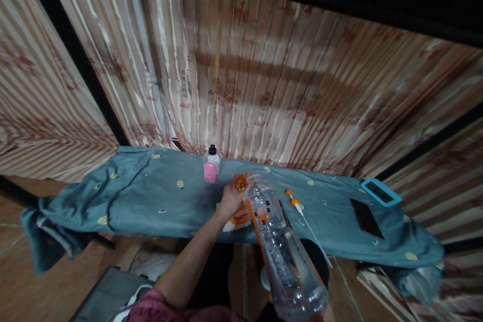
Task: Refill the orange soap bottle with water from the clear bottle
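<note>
Small bottle, pink label: print too small to read.
Clear bottle: dark marks on the side, not legible.
Curtain: faded red pattern, no letters made out.
Phones: screens dark.

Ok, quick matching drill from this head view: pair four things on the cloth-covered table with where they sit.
Things:
1. clear bottle
2. pink-label bottle
3. black phone
4. blue-framed device

Places:
A. far right corner of the teal cloth
B. upright at the back edge
C. tilted in front, left hand at its neck
D. flat, right of the orange-tipped tube

Pairs: 1-C, 2-B, 3-D, 4-A
</note>
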The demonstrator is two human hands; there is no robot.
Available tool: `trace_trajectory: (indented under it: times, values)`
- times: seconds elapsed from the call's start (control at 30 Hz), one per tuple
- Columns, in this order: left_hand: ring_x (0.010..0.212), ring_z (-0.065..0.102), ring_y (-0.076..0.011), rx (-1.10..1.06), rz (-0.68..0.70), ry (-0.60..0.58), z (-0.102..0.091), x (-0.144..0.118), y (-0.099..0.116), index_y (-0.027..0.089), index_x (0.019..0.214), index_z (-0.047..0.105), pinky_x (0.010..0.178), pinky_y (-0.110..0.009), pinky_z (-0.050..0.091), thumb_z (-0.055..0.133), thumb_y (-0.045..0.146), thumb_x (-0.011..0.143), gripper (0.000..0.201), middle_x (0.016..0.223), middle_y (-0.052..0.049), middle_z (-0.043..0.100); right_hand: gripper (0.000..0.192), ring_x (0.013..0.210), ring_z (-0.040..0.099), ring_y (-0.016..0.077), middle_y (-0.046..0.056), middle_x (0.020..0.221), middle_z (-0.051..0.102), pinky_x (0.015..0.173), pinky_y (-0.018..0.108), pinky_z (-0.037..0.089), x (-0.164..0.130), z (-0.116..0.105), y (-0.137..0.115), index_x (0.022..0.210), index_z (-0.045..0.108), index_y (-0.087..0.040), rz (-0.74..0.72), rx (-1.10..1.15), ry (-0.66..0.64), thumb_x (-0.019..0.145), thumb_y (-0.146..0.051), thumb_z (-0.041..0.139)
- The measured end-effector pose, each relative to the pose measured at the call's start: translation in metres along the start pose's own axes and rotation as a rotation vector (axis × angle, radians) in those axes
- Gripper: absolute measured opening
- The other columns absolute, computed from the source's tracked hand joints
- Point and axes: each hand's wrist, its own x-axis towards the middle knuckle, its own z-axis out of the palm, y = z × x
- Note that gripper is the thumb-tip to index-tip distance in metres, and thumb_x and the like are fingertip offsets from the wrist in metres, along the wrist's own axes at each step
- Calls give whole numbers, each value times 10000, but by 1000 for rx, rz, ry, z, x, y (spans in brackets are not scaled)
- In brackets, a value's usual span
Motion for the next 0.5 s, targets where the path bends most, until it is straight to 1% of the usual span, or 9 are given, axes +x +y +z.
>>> trace_trajectory:
  times: [0.03, 0.13, 0.23, 0.33, 0.4, 0.47, 0.5]
  values:
    - [800, 679, -188, 1, -1, -2, 0, 0, 0, 180, 959, 629, 747, -295, 528, 695, 377, 731, 309, 879, -33, 730, 563, 894, 701, 383, 55, 917, 765, 655, 493, 579, -1, 1, 0, 1077, 720, -340, 13, -11, 3, 538, -270, 869]
    - [800, 683, -189, 1, -3, -6, 0, 0, 1, 182, 967, 628, 748, -293, 528, 703, 372, 726, 316, 879, -32, 732, 553, 939, 690, 335, 74, 983, 747, 762, 529, 567, -1, 1, 0, 1155, 676, -297, 18, -17, 16, 628, -306, 843]
    - [789, 683, -190, 14, -4, -6, -1, 0, 2, 177, 959, 629, 741, -294, 530, 704, 374, 726, 315, 869, -36, 733, 471, 992, 668, 296, 89, 1053, 718, 838, 531, 544, -1, 2, -2, 1202, 633, -241, 7, 2, 36, 767, -367, 761]
    - [808, 688, -190, 11, 7, -9, -1, 1, 2, 174, 971, 626, 755, -295, 533, 703, 352, 726, 312, 896, -46, 738, 368, 991, 661, 265, 84, 1101, 688, 848, 477, 543, -3, 6, -3, 1173, 627, -191, 1, 29, 48, 864, -385, 670]
    - [824, 689, -187, 9, 25, -10, -1, 1, 1, 178, 965, 626, 774, -295, 532, 695, 346, 731, 297, 914, -46, 739, 338, 975, 660, 250, 84, 1116, 671, 831, 449, 551, -9, 12, -1, 1164, 619, -174, -6, 47, 52, 888, -368, 646]
    - [822, 688, -186, 10, 33, -15, -1, 1, 0, 182, 957, 625, 771, -294, 532, 687, 356, 733, 291, 907, -40, 736, 336, 959, 658, 249, 81, 1104, 665, 797, 433, 561, -22, 18, 2, 1168, 612, -182, -17, 65, 55, 883, -354, 657]
    - [815, 687, -186, 9, 32, -16, -1, 1, 1, 183, 958, 624, 762, -293, 533, 686, 363, 732, 296, 897, -36, 734, 315, 953, 653, 240, 83, 1110, 665, 789, 422, 565, -31, 21, 4, 1164, 617, -208, -25, 75, 59, 888, -357, 648]
